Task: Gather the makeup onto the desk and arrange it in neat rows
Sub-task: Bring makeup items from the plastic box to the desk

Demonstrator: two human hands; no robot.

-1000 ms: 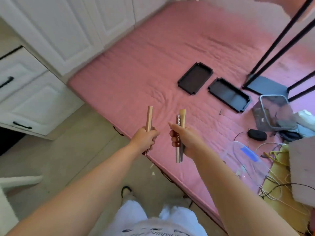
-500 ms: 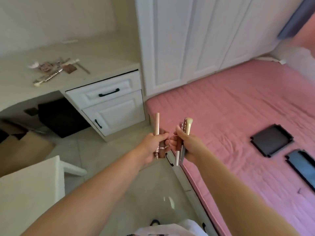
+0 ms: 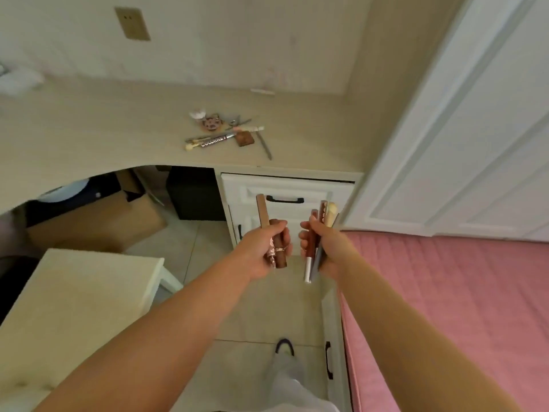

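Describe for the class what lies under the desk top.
Under the desk top sit a cardboard box, a black box and white drawers. Farther left is too dark to tell.

Matt wood, quilted cloth, glossy plastic

The counter looked like pale, matt wood grain; the bed cover was pink quilted cloth; the makeup tube showed glossy plastic with a shiny metallic cap; floor tiles were smooth.

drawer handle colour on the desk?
Black, on a white drawer front; the drawer handle shows in the head view.
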